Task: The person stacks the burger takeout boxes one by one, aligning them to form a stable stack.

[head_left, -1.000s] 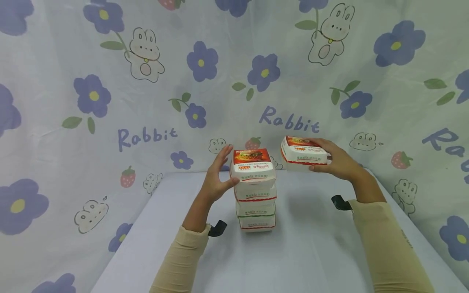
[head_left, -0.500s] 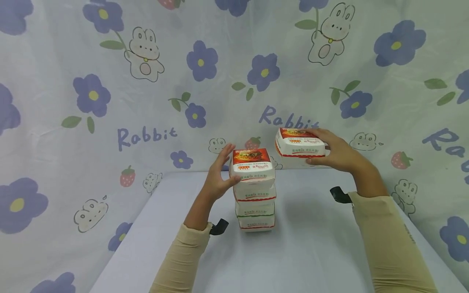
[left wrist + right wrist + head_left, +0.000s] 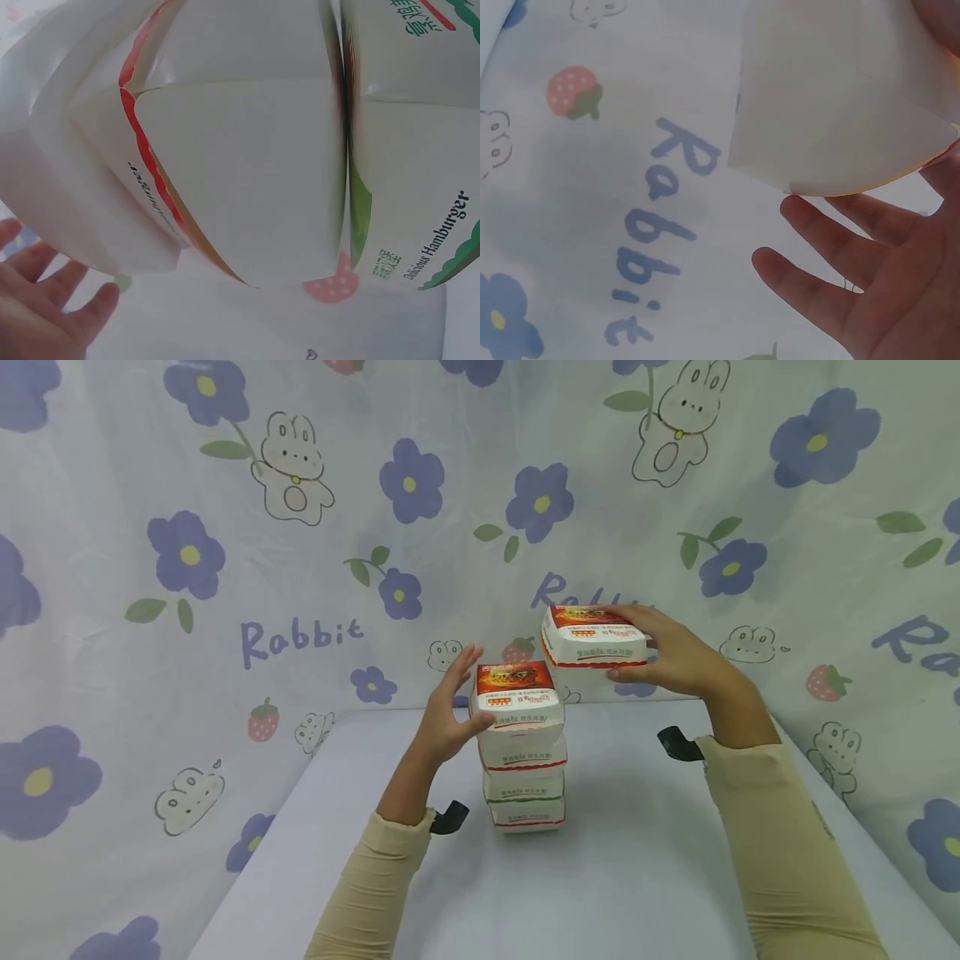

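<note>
Several white paper hamburger boxes stand stacked at the centre of the head view, a red burger-picture lid on the top box (image 3: 517,697). Beside that box is my left hand (image 3: 438,727), thumb at its front and straight fingers along its left side; the left wrist view shows the fingers (image 3: 64,285) spread next to the pale box wall. My right hand (image 3: 675,652) holds another hamburger box (image 3: 596,643) level in the air, above and right of the stack, fingers behind and thumb at the front. Its plain side (image 3: 832,112) fills the upper part of the right wrist view.
The stack rests on a white-covered table (image 3: 637,843). A printed curtain (image 3: 465,527) with flowers and rabbits hangs right behind the table. A black piece (image 3: 450,817) sticks out at the left cuff, and a similar black piece (image 3: 679,743) at the right.
My right hand has raised its hamburger box and carried it left, closer to the top of the stack. The left hand and the stack have stayed nearly in place.
</note>
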### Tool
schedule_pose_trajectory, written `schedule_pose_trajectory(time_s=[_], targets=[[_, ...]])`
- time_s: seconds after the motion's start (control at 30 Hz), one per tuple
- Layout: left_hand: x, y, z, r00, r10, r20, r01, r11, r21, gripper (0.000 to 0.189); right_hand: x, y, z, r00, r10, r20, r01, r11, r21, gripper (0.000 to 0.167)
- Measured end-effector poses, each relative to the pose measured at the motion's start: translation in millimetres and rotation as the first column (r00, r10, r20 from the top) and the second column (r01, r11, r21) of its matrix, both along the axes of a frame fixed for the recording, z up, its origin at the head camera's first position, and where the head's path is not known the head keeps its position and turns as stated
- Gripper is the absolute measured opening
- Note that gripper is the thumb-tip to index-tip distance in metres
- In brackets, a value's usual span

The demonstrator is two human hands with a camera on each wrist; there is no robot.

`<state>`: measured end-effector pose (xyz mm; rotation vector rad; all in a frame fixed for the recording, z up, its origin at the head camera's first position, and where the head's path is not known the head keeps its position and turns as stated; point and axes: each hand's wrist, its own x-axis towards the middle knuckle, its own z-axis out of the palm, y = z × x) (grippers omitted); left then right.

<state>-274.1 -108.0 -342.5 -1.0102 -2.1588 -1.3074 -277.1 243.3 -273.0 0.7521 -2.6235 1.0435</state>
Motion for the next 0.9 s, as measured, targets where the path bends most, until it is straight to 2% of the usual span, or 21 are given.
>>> schedule_pose_trajectory(time_s=[0.13,0.2,0.23,0.37,0.43,0.67,0.9], targets=[[-1.9,-1.7,3.7,0.999,0.011,-0.04,-0.012,1.0,-0.01,0.105,-0.3,-11.0,5.4,0.998,0.053,-0.018,-0.054,0.998,-0.021,0.094],[5.7,-1.6,14.1,0.999,0.011,-0.052,-0.012,1.0,-0.011,0.108,-0.3,-18.0,7.5,0.997,0.075,-0.016,-0.076,0.997,-0.032,0.093],[5.1,-2.6,15.7,0.998,0.013,-0.059,-0.014,1.0,-0.01,0.108,-0.3,-21.2,8.7,0.996,0.086,-0.019,-0.086,0.996,-0.032,0.093],[3.4,-3.1,21.3,0.998,0.042,-0.045,-0.043,0.999,-0.02,0.105,0.2,-32.0,12.8,0.996,0.08,-0.028,-0.081,0.997,-0.011,0.094],[-5.1,-4.0,16.1,0.997,0.065,-0.042,-0.067,0.997,-0.029,0.101,0.7,-36.3,14.5,0.996,0.082,-0.035,-0.082,0.997,-0.003,0.095],[-4.0,-1.8,23.2,0.995,0.092,-0.043,-0.094,0.994,-0.05,0.101,3.3,-49.1,16.8,0.995,0.09,-0.051,-0.09,0.996,0.0,0.096],[-4.3,-0.8,29.7,0.994,0.099,-0.048,-0.102,0.993,-0.053,0.098,4.6,-59.4,19.6,0.988,0.137,-0.077,-0.137,0.991,-0.003,0.096]])
